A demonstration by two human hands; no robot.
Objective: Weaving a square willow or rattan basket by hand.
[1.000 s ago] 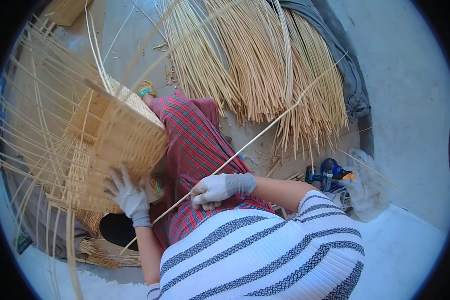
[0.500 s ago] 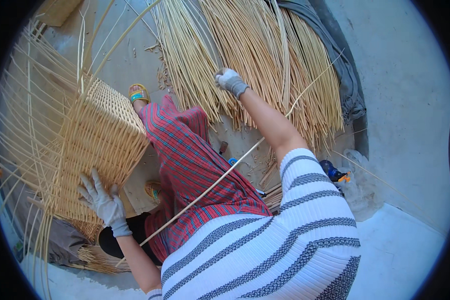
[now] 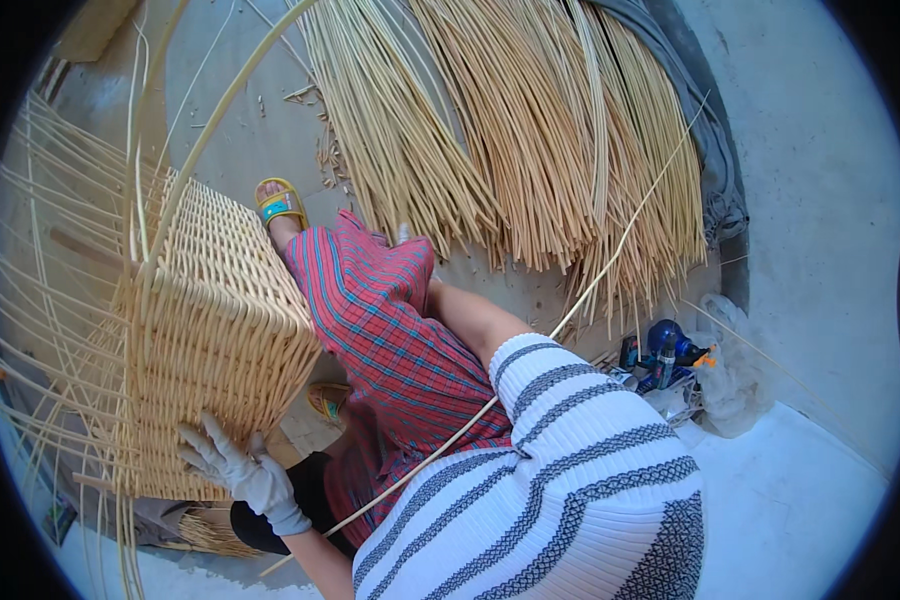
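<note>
A woven willow basket (image 3: 220,350), tilted on its side, stands at my left with long loose rods fanning out from its far side. My left hand (image 3: 245,475), in a pale work glove, rests on its lower wall with the fingers spread. Red plaid cloth (image 3: 370,310) covers my lap and hides most of my right hand (image 3: 403,234); only a bit of pale glove shows past the cloth, so its fingers cannot be made out. One long thin rod (image 3: 440,447) runs slantwise across my body, from near my left forearm to beyond my right arm.
Thick bundles of peeled rods (image 3: 530,130) lie on the floor ahead, beside a grey cloth (image 3: 715,150). Rod offcuts (image 3: 330,155) are scattered near my sandal (image 3: 280,202). At the right are a dark blue bottle (image 3: 670,338) with an orange nozzle and a clear plastic bag (image 3: 735,375).
My right hand has come down from above the rod bundles to behind the plaid cloth. My left hand stays spread on the basket. The view has shifted somewhat.
</note>
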